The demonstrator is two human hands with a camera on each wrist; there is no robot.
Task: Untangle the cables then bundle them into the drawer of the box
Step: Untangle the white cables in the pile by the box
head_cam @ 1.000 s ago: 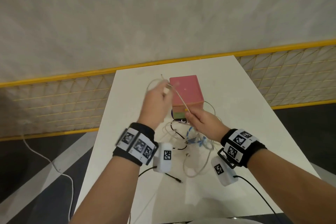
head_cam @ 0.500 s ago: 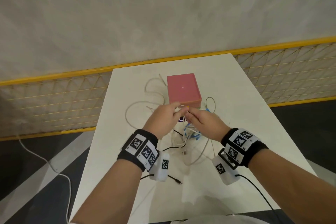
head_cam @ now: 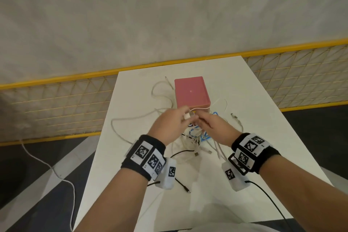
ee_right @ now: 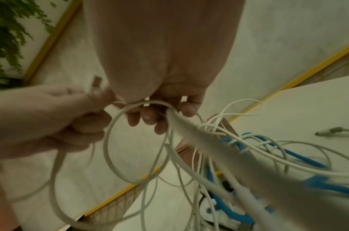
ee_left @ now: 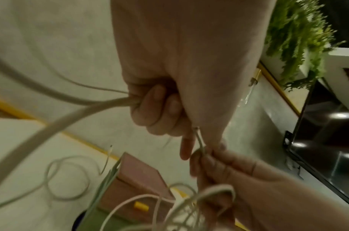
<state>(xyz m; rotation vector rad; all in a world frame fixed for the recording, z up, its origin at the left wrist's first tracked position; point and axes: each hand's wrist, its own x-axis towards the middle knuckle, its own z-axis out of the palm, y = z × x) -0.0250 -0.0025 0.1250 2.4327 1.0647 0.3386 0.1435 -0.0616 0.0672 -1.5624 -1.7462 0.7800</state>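
A pink box [head_cam: 190,90] stands mid-table, its drawer side toward me. Just in front of it both hands meet above a tangle of white, blue and black cables [head_cam: 197,141]. My left hand [head_cam: 177,120] grips a thick white cable [ee_left: 74,112], curled fingers round it, with a white plug [head_cam: 187,117] sticking out between thumb and finger. My right hand [head_cam: 205,124] pinches a thin white cable [ee_right: 138,106] right next to the left fingertips, and loops of the tangle hang from its fingers [ee_right: 150,115]. A blue cable [ee_right: 300,157] runs through the bunch.
The thick white cable trails left of the box in loops [head_cam: 162,90] across the white table [head_cam: 244,84]. A loose plug end [head_cam: 234,116] lies to the right, a black cable tip [head_cam: 187,191] near me. A yellow-framed mesh fence [head_cam: 56,103] borders the table's far and left sides.
My left hand came down from beside the box top and met the right hand in front of the box. It now holds the white plug end; the thick cable lies slack at left.
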